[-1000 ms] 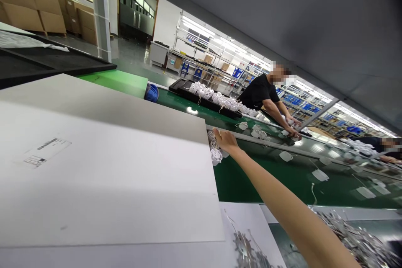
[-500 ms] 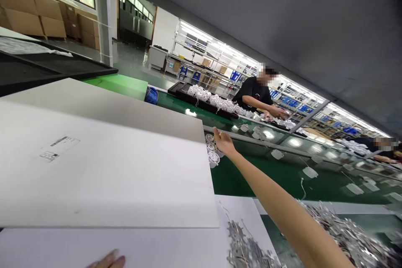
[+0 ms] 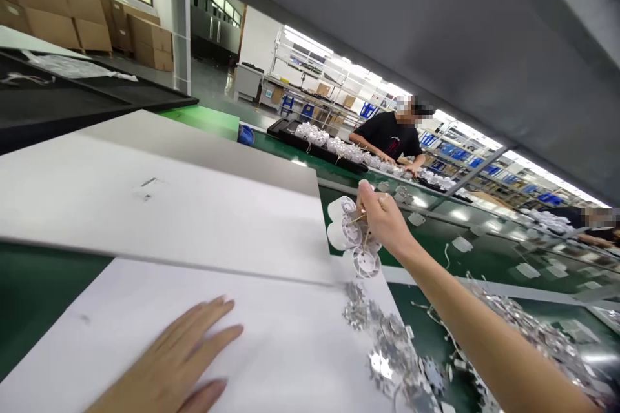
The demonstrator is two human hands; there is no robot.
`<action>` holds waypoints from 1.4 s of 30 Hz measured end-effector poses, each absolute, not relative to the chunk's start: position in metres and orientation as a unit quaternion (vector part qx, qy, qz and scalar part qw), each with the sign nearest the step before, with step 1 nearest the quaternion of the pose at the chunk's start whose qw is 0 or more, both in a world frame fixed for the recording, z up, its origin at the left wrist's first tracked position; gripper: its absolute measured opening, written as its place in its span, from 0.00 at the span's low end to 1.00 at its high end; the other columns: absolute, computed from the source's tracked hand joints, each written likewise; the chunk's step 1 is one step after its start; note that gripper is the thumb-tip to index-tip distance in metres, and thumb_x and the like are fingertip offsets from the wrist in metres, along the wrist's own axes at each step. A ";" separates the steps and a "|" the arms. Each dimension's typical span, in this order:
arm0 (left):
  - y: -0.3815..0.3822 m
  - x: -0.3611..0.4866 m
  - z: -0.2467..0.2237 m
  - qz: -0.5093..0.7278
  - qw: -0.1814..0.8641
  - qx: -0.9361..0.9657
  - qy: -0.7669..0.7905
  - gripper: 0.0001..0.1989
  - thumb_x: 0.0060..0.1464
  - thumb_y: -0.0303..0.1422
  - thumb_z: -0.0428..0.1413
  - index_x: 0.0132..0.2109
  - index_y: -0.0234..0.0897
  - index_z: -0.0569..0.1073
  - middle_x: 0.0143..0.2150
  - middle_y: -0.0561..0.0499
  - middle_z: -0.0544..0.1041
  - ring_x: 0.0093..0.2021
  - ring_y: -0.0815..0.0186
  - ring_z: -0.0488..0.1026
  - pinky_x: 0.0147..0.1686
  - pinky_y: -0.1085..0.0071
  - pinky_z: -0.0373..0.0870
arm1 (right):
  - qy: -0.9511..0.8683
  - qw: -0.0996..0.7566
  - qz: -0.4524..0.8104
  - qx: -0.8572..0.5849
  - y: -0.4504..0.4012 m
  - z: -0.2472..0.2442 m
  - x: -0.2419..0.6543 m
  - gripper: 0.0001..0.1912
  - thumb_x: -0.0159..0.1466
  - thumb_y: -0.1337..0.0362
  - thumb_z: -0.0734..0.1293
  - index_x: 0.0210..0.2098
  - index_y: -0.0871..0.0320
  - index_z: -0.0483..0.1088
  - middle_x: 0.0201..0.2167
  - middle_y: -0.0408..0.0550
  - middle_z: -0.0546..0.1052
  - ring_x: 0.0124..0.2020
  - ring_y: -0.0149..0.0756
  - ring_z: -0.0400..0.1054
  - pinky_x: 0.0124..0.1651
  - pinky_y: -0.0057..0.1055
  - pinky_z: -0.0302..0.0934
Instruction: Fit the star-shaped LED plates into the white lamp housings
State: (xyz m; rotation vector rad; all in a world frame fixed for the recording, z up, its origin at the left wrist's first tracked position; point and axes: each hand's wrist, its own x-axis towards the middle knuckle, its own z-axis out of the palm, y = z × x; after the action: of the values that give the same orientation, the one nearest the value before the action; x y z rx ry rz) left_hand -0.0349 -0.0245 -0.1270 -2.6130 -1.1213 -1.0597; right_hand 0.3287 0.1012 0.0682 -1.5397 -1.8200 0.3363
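My right hand is closed around thin wires, and a bunch of white round plastic housings hangs from it beside the edge of a large white board. Just how the fingers grip the wires is partly hidden. My left hand is open, fingers stretched out, over a lower white sheet; I cannot tell whether it touches the sheet. Between the two hands and nearer to me, shiny notched metal plates lie in a loose heap along the sheet's right side.
A larger pile of metal parts with wires lies right, under my forearm. Beyond runs a green surface with scattered white pieces. Across it, a person in black bends over white housings near a black tray. A grey panel hangs overhead.
My right hand has lifted the bunch of white housings off the green surface and brought it nearer. My left hand has come further into view over the sheet. The view has shifted.
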 end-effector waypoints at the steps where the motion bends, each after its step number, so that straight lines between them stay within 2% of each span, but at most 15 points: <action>1: -0.029 -0.035 -0.115 -0.330 0.029 -0.871 -0.364 0.20 0.76 0.45 0.53 0.69 0.52 0.74 0.72 0.53 0.76 0.65 0.56 0.80 0.59 0.65 0.83 | -0.715 0.357 0.157 -0.580 0.084 0.064 0.312 0.42 0.75 0.25 0.51 0.20 0.52 0.52 0.18 0.37 0.53 0.20 0.30 0.48 0.25 0.31 0.46; 3: -0.036 -0.037 -0.092 -0.307 -0.014 -0.882 -0.357 0.27 0.74 0.46 0.57 0.74 0.48 0.68 0.73 0.48 0.74 0.65 0.54 0.80 0.56 0.64 0.84 | -0.729 0.348 0.216 -0.548 0.049 0.051 0.278 0.43 0.72 0.22 0.49 0.19 0.51 0.49 0.18 0.38 0.53 0.21 0.30 0.47 0.25 0.32 0.44; 6: -0.043 -0.037 -0.066 -0.309 -0.079 -0.885 -0.339 0.28 0.77 0.46 0.52 0.76 0.42 0.62 0.78 0.40 0.65 0.73 0.52 0.72 0.54 0.67 0.85 | -0.743 0.321 0.305 -0.502 0.005 0.025 0.233 0.43 0.74 0.23 0.47 0.19 0.51 0.48 0.17 0.38 0.51 0.19 0.29 0.46 0.24 0.32 0.42; 10: -0.044 -0.033 -0.054 -0.300 -0.079 -0.926 -0.216 0.24 0.78 0.47 0.51 0.71 0.40 0.67 0.77 0.36 0.66 0.77 0.50 0.64 0.69 0.54 0.74 | -0.747 0.305 0.369 -0.461 -0.026 -0.001 0.210 0.42 0.77 0.27 0.49 0.20 0.52 0.47 0.16 0.37 0.51 0.19 0.29 0.46 0.23 0.32 0.41; 12: -0.043 -0.029 -0.055 -0.280 -0.066 -0.939 -0.186 0.19 0.77 0.46 0.53 0.65 0.41 0.73 0.73 0.37 0.72 0.77 0.49 0.64 0.72 0.51 0.71 | -0.740 0.317 0.376 -0.458 -0.032 -0.007 0.218 0.41 0.77 0.27 0.53 0.22 0.53 0.54 0.18 0.38 0.58 0.21 0.30 0.52 0.24 0.30 0.46; 14: -0.044 -0.026 -0.059 -0.271 -0.059 -0.943 -0.187 0.13 0.76 0.41 0.54 0.59 0.42 0.76 0.69 0.40 0.76 0.77 0.50 0.65 0.74 0.51 0.68 | -0.734 0.338 0.372 -0.456 -0.036 -0.010 0.237 0.38 0.74 0.26 0.57 0.33 0.54 0.67 0.26 0.42 0.70 0.27 0.34 0.65 0.30 0.29 0.59; 16: -0.045 -0.023 -0.062 -0.278 -0.055 -0.937 -0.205 0.10 0.77 0.36 0.52 0.56 0.42 0.76 0.65 0.42 0.78 0.77 0.54 0.64 0.77 0.52 0.63 | -0.732 0.360 0.358 -0.453 -0.043 -0.013 0.260 0.40 0.70 0.22 0.60 0.50 0.53 0.71 0.41 0.49 0.79 0.41 0.43 0.75 0.44 0.35 0.71; 18: -0.047 -0.021 -0.064 -0.294 -0.054 -0.930 -0.214 0.11 0.79 0.34 0.49 0.57 0.42 0.75 0.64 0.44 0.78 0.77 0.57 0.63 0.79 0.55 0.58 | -0.734 0.371 0.334 -0.461 -0.054 -0.018 0.282 0.43 0.69 0.21 0.60 0.61 0.51 0.68 0.56 0.54 0.78 0.57 0.50 0.74 0.59 0.44 0.71; 21: -0.048 -0.017 -0.065 -0.320 -0.045 -0.921 -0.218 0.12 0.80 0.33 0.46 0.58 0.40 0.73 0.65 0.43 0.77 0.77 0.60 0.61 0.80 0.58 0.54 | -0.742 0.344 0.305 -0.489 -0.072 -0.027 0.303 0.33 0.77 0.32 0.62 0.67 0.47 0.66 0.66 0.56 0.73 0.64 0.53 0.71 0.64 0.51 0.68; 23: -0.047 -0.016 -0.065 -0.324 -0.042 -0.917 -0.229 0.12 0.80 0.34 0.47 0.60 0.40 0.72 0.67 0.41 0.75 0.78 0.58 0.59 0.79 0.56 0.56 | -0.756 0.308 0.299 -0.494 -0.079 -0.034 0.305 0.25 0.80 0.42 0.64 0.69 0.47 0.65 0.68 0.56 0.73 0.64 0.53 0.71 0.64 0.53 0.69; 27: -0.040 -0.014 -0.067 -0.273 -0.047 -0.929 -0.247 0.18 0.77 0.43 0.55 0.66 0.43 0.71 0.75 0.40 0.68 0.80 0.47 0.56 0.75 0.44 0.64 | -0.798 0.243 0.298 -0.464 -0.075 -0.044 0.296 0.25 0.79 0.52 0.68 0.71 0.50 0.64 0.72 0.58 0.70 0.71 0.54 0.66 0.71 0.58 0.65; 30: -0.036 -0.010 -0.067 -0.221 -0.048 -0.946 -0.233 0.28 0.68 0.45 0.67 0.68 0.47 0.70 0.75 0.40 0.70 0.79 0.41 0.59 0.75 0.36 0.62 | -0.813 0.227 0.289 -0.452 -0.062 -0.044 0.289 0.21 0.78 0.58 0.68 0.68 0.52 0.67 0.70 0.59 0.71 0.71 0.53 0.66 0.73 0.57 0.63; 32: -0.036 -0.006 -0.066 -0.207 -0.049 -0.950 -0.227 0.27 0.64 0.41 0.69 0.66 0.48 0.71 0.72 0.42 0.74 0.78 0.42 0.63 0.76 0.36 0.59 | -0.818 0.218 0.282 -0.451 -0.054 -0.040 0.288 0.20 0.78 0.61 0.68 0.67 0.53 0.69 0.70 0.59 0.72 0.71 0.53 0.67 0.73 0.56 0.64; 38: -0.033 -0.012 -0.061 -0.248 -0.044 -0.927 -0.276 0.11 0.70 0.31 0.52 0.56 0.45 0.73 0.60 0.46 0.81 0.72 0.49 0.71 0.78 0.35 0.52 | -0.804 0.215 0.265 -0.487 -0.051 -0.023 0.293 0.16 0.74 0.65 0.70 0.60 0.54 0.71 0.65 0.59 0.74 0.66 0.54 0.70 0.68 0.56 0.66; 42: -0.021 -0.033 -0.056 -0.249 -0.011 -0.913 -0.322 0.12 0.73 0.33 0.48 0.56 0.46 0.74 0.67 0.43 0.76 0.76 0.45 0.66 0.77 0.34 0.54 | -0.796 0.224 0.296 -0.479 -0.055 -0.026 0.301 0.18 0.74 0.67 0.69 0.62 0.51 0.70 0.62 0.54 0.75 0.62 0.48 0.73 0.65 0.48 0.69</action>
State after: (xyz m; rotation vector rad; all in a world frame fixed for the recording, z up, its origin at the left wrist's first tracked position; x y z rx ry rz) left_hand -0.0329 -0.0213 -0.0561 -2.8892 -1.0182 -0.7886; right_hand 0.3011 -0.0545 -0.0262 -1.3222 -2.1958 0.8160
